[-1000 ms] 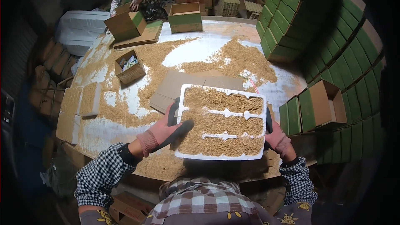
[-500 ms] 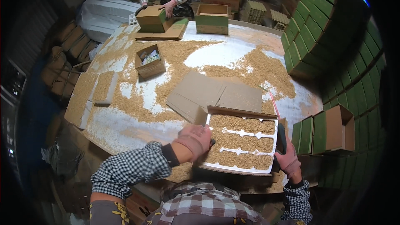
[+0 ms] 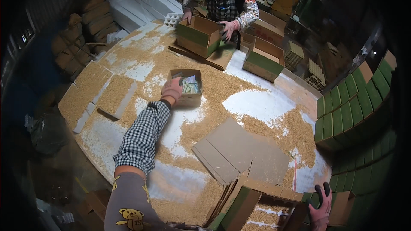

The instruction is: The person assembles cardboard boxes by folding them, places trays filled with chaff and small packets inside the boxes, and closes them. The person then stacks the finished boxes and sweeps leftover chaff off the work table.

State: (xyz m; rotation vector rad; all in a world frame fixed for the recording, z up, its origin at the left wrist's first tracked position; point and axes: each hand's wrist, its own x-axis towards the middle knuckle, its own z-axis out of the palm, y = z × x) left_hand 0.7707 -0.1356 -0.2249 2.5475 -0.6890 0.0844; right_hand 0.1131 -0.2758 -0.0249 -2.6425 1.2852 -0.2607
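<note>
My left hand (image 3: 172, 89), in a pink glove with dark fingertips, reaches over the near left rim of a small cardboard box (image 3: 190, 99). Printed packets (image 3: 191, 84) lie inside it, beside my fingers. Those fingers are partly hidden, so their grip is unclear. At lower right, my right hand (image 3: 321, 207) is open, its fingers apart, beside the open green-and-brown carton (image 3: 239, 207). White dividers and golden husks (image 3: 266, 216) show inside this carton, which the lower picture edge cuts off.
Cardboard sheets (image 3: 244, 152) lie on the husk-strewn table (image 3: 257, 105). Across it, a co-worker's gloved hands (image 3: 230, 29) hold an open carton (image 3: 198, 38). Another open carton (image 3: 263, 62) stands beside it. Green cartons (image 3: 342, 113) are stacked at right; husk-covered slabs (image 3: 115, 94) lie at left.
My left hand has left the husk-filled carton and moved to the small packet box. My right hand has come off the carton's side. The view has shifted; the co-worker's carton now shows its open top.
</note>
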